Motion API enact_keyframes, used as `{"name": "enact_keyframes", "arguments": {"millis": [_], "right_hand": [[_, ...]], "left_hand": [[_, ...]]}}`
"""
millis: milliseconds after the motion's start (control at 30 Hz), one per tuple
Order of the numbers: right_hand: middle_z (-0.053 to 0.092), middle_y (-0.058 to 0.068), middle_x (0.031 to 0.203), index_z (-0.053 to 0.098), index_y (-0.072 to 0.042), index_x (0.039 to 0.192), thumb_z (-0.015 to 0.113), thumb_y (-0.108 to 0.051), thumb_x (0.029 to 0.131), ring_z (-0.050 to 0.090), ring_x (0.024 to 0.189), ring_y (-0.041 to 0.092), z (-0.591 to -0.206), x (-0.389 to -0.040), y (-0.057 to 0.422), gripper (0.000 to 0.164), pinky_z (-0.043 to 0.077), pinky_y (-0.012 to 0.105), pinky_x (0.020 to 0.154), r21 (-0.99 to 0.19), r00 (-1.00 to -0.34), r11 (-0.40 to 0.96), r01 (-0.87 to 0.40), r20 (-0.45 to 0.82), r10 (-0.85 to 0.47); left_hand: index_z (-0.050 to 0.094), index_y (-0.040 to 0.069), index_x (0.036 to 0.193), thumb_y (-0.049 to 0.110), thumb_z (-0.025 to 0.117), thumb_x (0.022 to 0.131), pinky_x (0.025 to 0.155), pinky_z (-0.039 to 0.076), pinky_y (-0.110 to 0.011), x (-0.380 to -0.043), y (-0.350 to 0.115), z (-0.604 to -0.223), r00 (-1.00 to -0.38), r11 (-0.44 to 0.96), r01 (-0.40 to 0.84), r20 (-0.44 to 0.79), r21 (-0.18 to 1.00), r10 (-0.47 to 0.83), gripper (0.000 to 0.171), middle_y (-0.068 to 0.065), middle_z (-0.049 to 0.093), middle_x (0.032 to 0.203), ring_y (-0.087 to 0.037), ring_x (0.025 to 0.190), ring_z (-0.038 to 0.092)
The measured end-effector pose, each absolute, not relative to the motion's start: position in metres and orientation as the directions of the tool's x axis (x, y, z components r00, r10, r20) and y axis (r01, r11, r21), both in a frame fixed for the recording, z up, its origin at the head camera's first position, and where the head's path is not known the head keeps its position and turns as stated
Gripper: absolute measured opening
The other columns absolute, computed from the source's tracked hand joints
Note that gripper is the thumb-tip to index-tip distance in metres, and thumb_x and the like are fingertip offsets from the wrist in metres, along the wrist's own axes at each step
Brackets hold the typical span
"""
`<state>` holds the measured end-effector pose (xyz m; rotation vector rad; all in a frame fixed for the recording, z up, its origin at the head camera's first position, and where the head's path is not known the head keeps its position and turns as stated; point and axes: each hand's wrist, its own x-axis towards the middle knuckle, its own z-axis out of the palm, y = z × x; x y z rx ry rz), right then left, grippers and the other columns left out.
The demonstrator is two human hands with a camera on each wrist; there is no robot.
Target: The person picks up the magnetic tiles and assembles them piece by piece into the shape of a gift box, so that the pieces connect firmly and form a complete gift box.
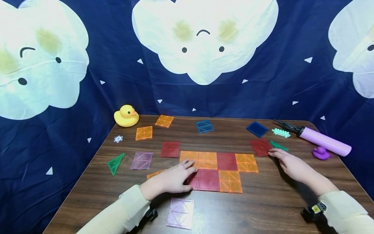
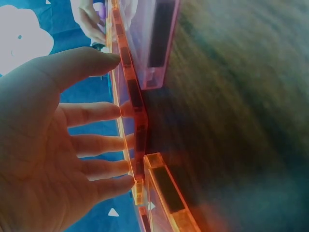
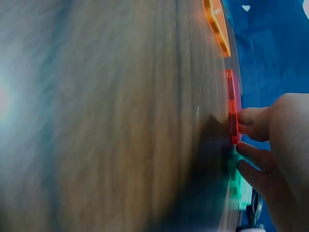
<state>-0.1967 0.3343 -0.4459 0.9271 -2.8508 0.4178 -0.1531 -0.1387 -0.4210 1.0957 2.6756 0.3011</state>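
Note:
Translucent square magnetic tiles lie edge to edge in two rows, among them a red tile [image 1: 208, 180] and an orange tile [image 1: 230, 181]. Over the left end of this block my left hand [image 1: 175, 177] spreads its fingers, and the left wrist view shows their tips touching the tiles. My right hand [image 1: 292, 164] reaches to a separate red tile [image 1: 259, 147] lying flat; its fingertips [image 3: 246, 116] touch that tile's near right edge. Beside it is a green triangle tile [image 1: 279, 146], partly behind that hand. A pale purple tile [image 1: 180, 213] lies below the left hand.
Loose tiles lie around: a purple tile [image 1: 141, 161], a green triangle [image 1: 116, 163], an orange tile [image 1: 144, 133] and blue tiles [image 1: 204, 126]. A yellow duck [image 1: 126, 116] sits far left. At right are a purple pump [image 1: 325, 141] and a small purple duck [image 1: 320, 153].

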Motion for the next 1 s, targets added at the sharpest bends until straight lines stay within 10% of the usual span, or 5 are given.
{"name": "enact_keyframes", "arguments": {"millis": [333, 600, 1000], "right_hand": [[0.061, 0.019, 0.127, 0.066, 0.001, 0.122, 0.068, 0.017, 0.076, 0.060, 0.113, 0.044, -0.456, -0.175, 0.360, 0.049, 0.052, 0.058, 0.083, -0.186, -0.788, 0.773, -0.607, 0.272, -0.553], [0.063, 0.012, 0.125, 0.068, -0.005, 0.120, 0.072, 0.019, 0.067, 0.060, 0.111, 0.027, -0.463, -0.146, 0.363, 0.059, 0.025, 0.002, 0.098, -0.151, -0.745, 0.755, -0.638, 0.366, -0.557], [0.066, 0.001, 0.111, 0.074, -0.012, 0.104, 0.073, 0.013, 0.058, 0.057, 0.103, 0.012, -0.468, -0.089, 0.350, 0.053, 0.022, 0.003, 0.099, -0.200, -0.714, 0.723, -0.662, 0.462, -0.526]], "left_hand": [[0.055, 0.005, 0.144, 0.033, 0.070, 0.094, 0.115, 0.034, -0.051, -0.153, -0.139, -0.423, -0.697, 0.705, 0.654, -0.144, 0.274, 0.703, 0.059, -0.025, 0.037, 0.157, -0.048, 0.144, 0.034], [0.053, 0.005, 0.146, 0.034, 0.070, 0.094, 0.115, 0.034, -0.051, -0.154, -0.138, -0.424, -0.695, 0.704, 0.656, -0.146, 0.273, 0.704, 0.062, -0.024, 0.036, 0.158, -0.046, 0.145, 0.032], [0.050, 0.016, 0.152, 0.042, 0.072, 0.093, 0.113, 0.035, -0.055, -0.154, -0.137, -0.424, -0.692, 0.702, 0.656, -0.149, 0.278, 0.706, 0.069, -0.027, 0.032, 0.159, -0.050, 0.146, 0.027]]}}
